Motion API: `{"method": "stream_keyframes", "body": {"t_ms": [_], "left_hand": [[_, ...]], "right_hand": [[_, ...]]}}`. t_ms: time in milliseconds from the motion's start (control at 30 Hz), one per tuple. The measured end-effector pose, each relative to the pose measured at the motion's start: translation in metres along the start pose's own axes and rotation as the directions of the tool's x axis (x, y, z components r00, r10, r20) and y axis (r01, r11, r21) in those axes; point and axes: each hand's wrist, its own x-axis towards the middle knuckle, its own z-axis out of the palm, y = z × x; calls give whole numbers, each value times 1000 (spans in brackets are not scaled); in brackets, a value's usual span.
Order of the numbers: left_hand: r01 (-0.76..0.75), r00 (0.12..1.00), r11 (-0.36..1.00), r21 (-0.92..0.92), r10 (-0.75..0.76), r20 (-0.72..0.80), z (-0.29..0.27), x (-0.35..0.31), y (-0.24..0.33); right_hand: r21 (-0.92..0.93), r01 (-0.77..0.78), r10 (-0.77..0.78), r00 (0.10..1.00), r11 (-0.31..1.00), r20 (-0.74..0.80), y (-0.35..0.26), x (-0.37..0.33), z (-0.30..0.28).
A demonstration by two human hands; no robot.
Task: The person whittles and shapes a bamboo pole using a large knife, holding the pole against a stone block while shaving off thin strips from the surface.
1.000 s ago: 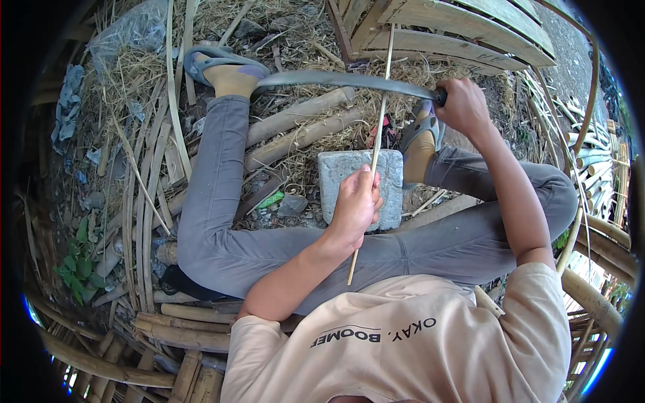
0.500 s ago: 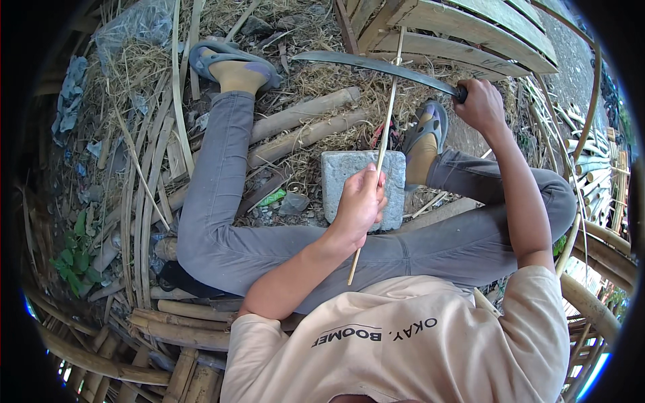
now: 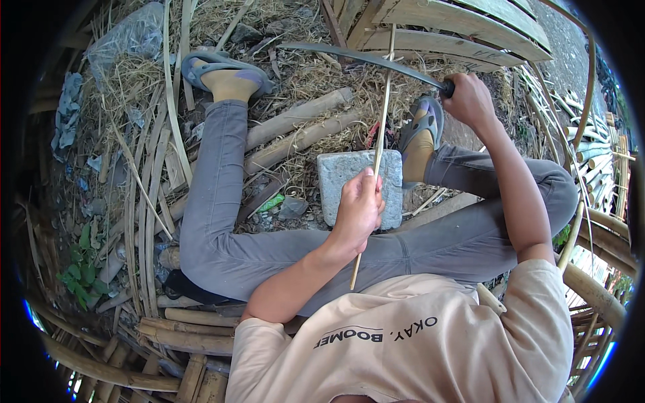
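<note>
A thin pale bamboo strip runs from my lap up toward a wooden crate. My left hand is closed round its lower part, with the thumb laid along it, above a square grey stone block. At the upper right, my right hand grips the dark handle of a long curved machete. The blade points to the left and crosses the strip near its far end; whether the edge touches the strip, I cannot tell.
Bamboo poles lie between my legs among dry shavings. Long split strips are strewn at the left, below a clear plastic bag. A slatted wooden crate stands at the far side. Cut bamboo is piled at the right.
My right hand and the machete have shifted a little left and slightly away from me. The strip's far end leans slightly more left; my left hand keeps hold of it.
</note>
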Motion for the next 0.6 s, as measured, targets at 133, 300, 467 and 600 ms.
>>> {"method": "stream_keyframes", "body": {"t_ms": [133, 300, 467, 600], "left_hand": [[-1, 1000, 1000, 1, 1, 14, 0, -1, -6], [-122, 992, 983, 138, 126, -21, 0, -2, -18], [-77, 997, 987, 144, 74, 27, 4, -10, -28], [-123, 986, 958, 260, 87, 145, 9, -20, -36]], "right_hand": [[-58, 34, -39, 997, 998, -71, 2, -3, -5], [-7, 130, -130, 991, 991, 13, -24, -16, -19], [-64, 210, -205, 975, 976, 85, -37, -29, -47], [-77, 191, -192, 981, 979, -3, -24, -31, -58]]}}
